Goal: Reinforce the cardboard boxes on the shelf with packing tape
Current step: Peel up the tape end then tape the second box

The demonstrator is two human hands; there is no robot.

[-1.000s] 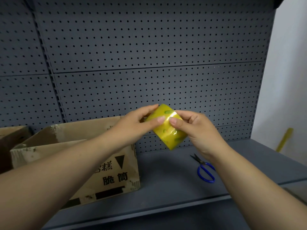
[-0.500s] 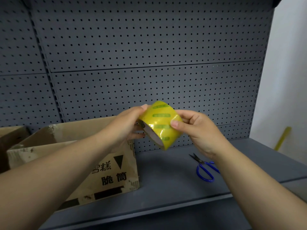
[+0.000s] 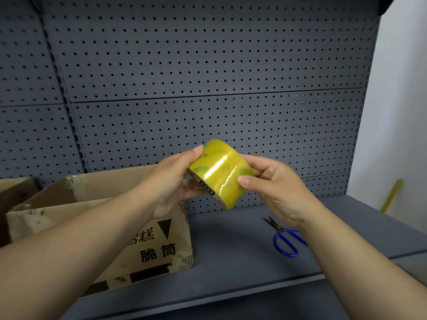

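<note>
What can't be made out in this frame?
Head view only:
- Tape roll: loose end lost under glare and fingers.
- Scissors: one handle loop hidden behind the right forearm.
- Big box: contents hidden by its flaps and the left arm.
- Second box: cut off by the left edge.

We see blue-handled scissors (image 3: 278, 228) lying flat at lower right, blades pointing up-left. Behind stands a grey perforated panel (image 3: 208, 65). Far right, a yellow stick (image 3: 391, 196) stands against a white wall (image 3: 402, 112).
</note>
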